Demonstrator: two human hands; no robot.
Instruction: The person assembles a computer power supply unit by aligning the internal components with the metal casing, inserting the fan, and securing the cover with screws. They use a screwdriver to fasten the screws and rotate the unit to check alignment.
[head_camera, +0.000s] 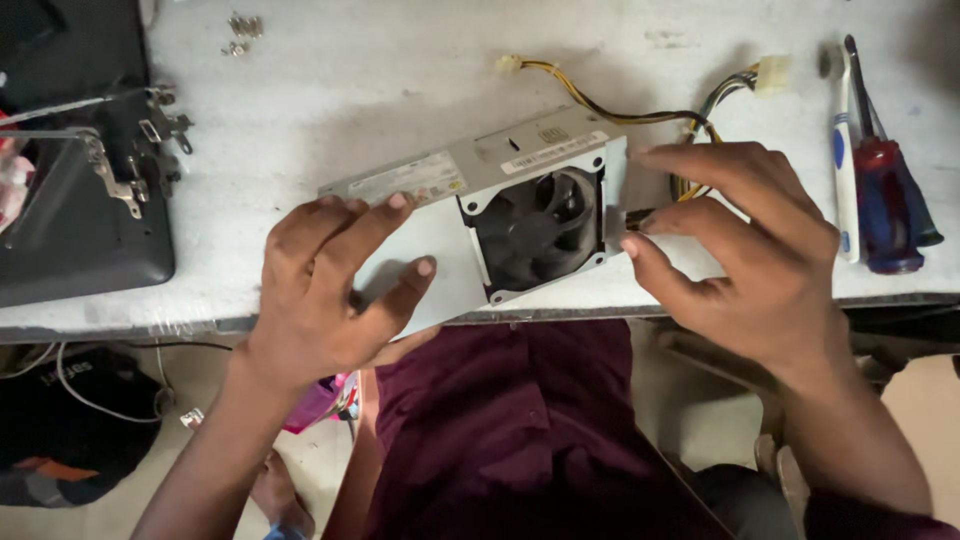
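On table (330, 100), both hands (325, 290) grip power supply (480, 215).

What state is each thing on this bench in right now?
Power supply unit: lying on the table edge, fan side facing the person.
Fan: blades not blurred.
Cables: attached, loose on the table.
Left hand: gripping the unit's left end.
Right hand: pinching the unit's right end.
Screwdrivers: lying untouched.
Screws: loose.

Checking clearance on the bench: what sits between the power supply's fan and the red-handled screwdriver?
In the head view, the right hand lies between the fan and the red-handled screwdriver, its fingers at the power supply end where the yellow-black cables exit.
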